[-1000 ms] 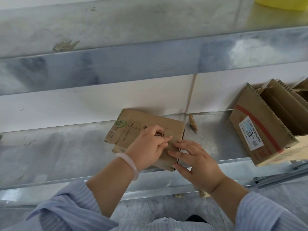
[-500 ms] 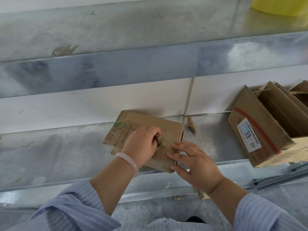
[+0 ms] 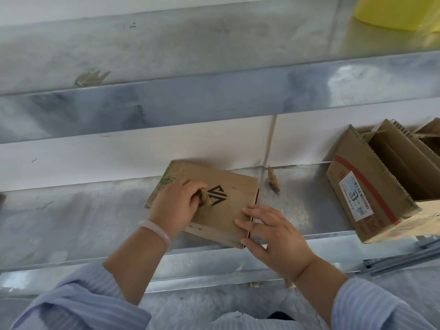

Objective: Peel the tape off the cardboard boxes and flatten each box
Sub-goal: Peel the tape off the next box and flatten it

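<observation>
A small flat cardboard box (image 3: 229,208) with a black triangular logo lies on the metal shelf (image 3: 71,222), its near corner over the shelf's front edge. My left hand (image 3: 176,206) rests on the box's left part and grips a crumpled brown strip of tape (image 3: 205,198) beside the logo. My right hand (image 3: 273,236) lies with straight fingers pressing on the box's right near corner and edge.
A larger open cardboard box (image 3: 371,186) with a red stripe and a white label stands at the right, overhanging the shelf. A crumpled tape scrap (image 3: 273,179) lies behind the small box. A higher metal shelf carries a yellow container (image 3: 400,10).
My left hand has pulled the tape leftward across the box top and bunched it up, uncovering the black logo. My right hand has stayed pressing the right edge.
</observation>
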